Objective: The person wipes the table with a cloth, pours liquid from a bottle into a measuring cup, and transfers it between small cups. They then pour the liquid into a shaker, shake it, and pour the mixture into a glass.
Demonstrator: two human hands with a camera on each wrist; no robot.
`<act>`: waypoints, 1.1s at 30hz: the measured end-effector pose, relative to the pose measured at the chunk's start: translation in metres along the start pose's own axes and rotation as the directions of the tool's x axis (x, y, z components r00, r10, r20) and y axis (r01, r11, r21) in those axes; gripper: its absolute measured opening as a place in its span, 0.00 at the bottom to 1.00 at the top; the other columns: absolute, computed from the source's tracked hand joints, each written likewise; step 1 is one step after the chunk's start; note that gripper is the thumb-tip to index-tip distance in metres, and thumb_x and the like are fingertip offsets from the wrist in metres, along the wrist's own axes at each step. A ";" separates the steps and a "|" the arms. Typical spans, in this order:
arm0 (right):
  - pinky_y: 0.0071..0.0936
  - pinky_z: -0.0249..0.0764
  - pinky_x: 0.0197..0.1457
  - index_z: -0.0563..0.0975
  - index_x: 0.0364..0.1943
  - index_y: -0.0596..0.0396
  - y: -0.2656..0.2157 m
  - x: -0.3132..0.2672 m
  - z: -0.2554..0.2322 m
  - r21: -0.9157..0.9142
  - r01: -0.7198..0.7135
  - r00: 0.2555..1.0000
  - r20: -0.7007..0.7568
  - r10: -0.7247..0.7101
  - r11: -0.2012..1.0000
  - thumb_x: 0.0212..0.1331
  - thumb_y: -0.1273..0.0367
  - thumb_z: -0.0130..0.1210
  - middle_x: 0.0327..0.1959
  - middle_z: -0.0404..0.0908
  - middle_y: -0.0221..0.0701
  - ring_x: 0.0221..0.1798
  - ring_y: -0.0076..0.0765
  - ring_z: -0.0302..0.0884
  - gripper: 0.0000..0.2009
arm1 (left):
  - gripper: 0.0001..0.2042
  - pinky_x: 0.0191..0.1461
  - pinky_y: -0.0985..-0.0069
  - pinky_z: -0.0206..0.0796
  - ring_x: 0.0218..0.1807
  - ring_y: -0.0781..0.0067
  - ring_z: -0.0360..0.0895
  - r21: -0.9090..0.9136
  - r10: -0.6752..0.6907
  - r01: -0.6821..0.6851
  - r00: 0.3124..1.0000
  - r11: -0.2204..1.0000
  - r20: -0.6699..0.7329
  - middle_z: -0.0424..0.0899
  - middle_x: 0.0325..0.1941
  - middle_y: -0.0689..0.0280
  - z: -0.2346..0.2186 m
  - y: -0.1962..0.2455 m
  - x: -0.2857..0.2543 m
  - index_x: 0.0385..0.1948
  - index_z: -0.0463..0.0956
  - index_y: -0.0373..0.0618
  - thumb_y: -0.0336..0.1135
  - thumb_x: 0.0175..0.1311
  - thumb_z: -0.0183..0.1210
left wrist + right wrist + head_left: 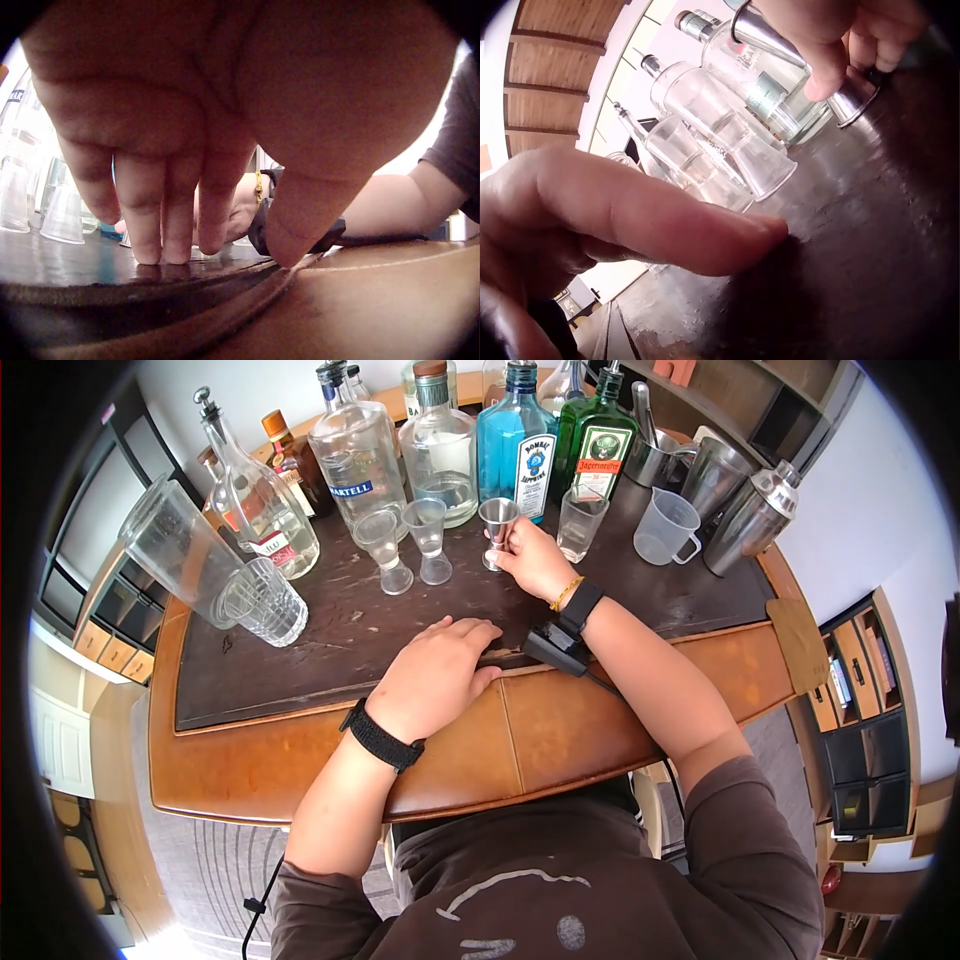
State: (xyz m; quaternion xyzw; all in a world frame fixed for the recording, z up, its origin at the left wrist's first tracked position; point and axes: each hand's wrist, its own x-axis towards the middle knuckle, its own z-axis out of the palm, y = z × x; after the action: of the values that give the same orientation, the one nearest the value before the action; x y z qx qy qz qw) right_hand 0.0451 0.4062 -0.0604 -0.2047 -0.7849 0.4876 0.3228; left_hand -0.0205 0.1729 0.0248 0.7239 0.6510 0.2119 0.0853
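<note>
Near the middle of the dark table top, my right hand [540, 563] pinches the waist of a metal double-ended jigger [499, 512], whose lower end touches the table in the right wrist view. My left hand [435, 670] rests palm down at the table's front edge, fingertips on the dark surface, holding nothing. In the left wrist view its fingers [176, 202] point down, slightly bent. Left of the jigger stand two clear double-ended measures [427, 528] [380, 540], and right of it a small clear glass [581, 522].
Behind stand several bottles, among them a blue one [512, 445], a green one [598, 450] and clear ones [355, 465]. At left are a large clear mixing glass [180, 545] and a cut-glass tumbler [268, 605]; at right, a plastic jug [665, 528] and metal shaker [750, 520].
</note>
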 end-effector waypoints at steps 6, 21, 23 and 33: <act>0.30 0.75 0.49 0.72 0.45 0.60 -0.016 -0.014 -0.010 -0.102 0.046 0.998 -0.026 -0.049 0.994 0.53 0.72 0.66 0.41 0.83 0.38 0.44 0.34 0.82 0.17 | 0.18 0.70 0.58 0.60 0.57 0.49 0.74 -0.011 0.001 -0.002 1.000 1.000 -0.015 0.78 0.55 0.52 -0.001 0.001 0.000 0.51 0.73 0.39 0.35 0.60 0.61; 0.32 0.76 0.42 0.72 0.50 0.62 -0.072 -0.049 -0.112 -0.433 -0.261 0.933 -0.344 0.110 0.863 0.42 0.49 0.72 0.33 0.80 0.41 0.37 0.40 0.81 0.37 | 0.18 0.70 0.59 0.61 0.58 0.49 0.74 -0.025 -0.005 0.005 1.000 1.000 -0.008 0.78 0.56 0.53 -0.001 0.003 0.001 0.51 0.73 0.38 0.33 0.60 0.61; 0.35 0.74 0.53 0.68 0.58 0.61 -0.053 -0.043 -0.106 -0.413 -0.159 0.961 -0.273 0.044 0.897 0.38 0.51 0.75 0.43 0.77 0.47 0.50 0.43 0.77 0.43 | 0.18 0.70 0.59 0.61 0.58 0.49 0.74 -0.029 -0.004 0.003 1.000 1.000 -0.007 0.78 0.56 0.53 -0.001 0.003 0.001 0.51 0.73 0.38 0.33 0.60 0.61; 0.31 0.73 0.55 0.75 0.46 0.60 0.000 -0.026 -0.097 -0.136 -0.187 0.967 -0.198 0.158 0.973 0.43 0.59 0.73 0.48 0.80 0.41 0.51 0.39 0.79 0.28 | 0.19 0.61 0.63 0.67 0.57 0.49 0.74 -0.007 0.004 -0.004 1.000 1.000 0.010 0.78 0.56 0.53 -0.004 0.006 0.003 0.51 0.74 0.40 0.34 0.59 0.62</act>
State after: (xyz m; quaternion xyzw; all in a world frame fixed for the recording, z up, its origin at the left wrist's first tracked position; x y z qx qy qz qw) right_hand 0.1321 0.4517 -0.0380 -0.3412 -0.7658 0.4307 0.3340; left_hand -0.0166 0.1742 0.0308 0.7261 0.6482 0.2107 0.0907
